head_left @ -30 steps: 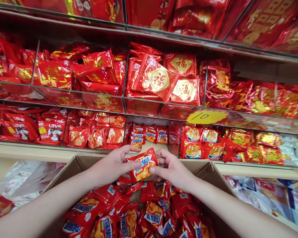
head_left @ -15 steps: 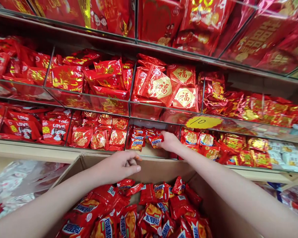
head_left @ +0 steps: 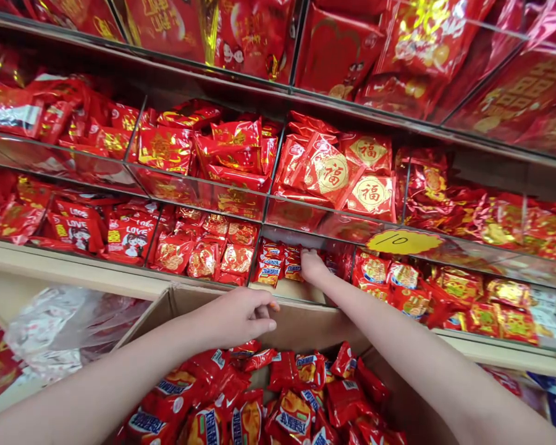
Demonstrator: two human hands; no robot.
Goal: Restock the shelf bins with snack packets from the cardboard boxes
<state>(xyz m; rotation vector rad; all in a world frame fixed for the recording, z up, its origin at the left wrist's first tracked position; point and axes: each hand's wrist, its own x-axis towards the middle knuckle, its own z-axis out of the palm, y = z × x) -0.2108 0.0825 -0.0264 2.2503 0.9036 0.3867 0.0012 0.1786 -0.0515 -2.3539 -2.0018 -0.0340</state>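
My right hand reaches into a small compartment on the bottom shelf. It touches the right side of a column of small red snack packets; its fingers are mostly hidden, so their grip does not show. Another column of the same snack packets stands to the left in that compartment. My left hand hovers over the far edge of a cardboard box. Its fingers are loosely bent, thumb apart, with no packet seen in them; a small orange spot shows at a fingertip. Many loose red packets fill the box.
Clear dividers split the shelves into compartments of red and gold packets. A yellow price tag marked 10 hangs on the shelf front at right. A clear plastic bag with white wrapped items lies left of the box.
My right hand has pushed a packet deeper into the compartment, against the column there. My left hand keeps its pose over the box edge. The view has shifted slightly left.
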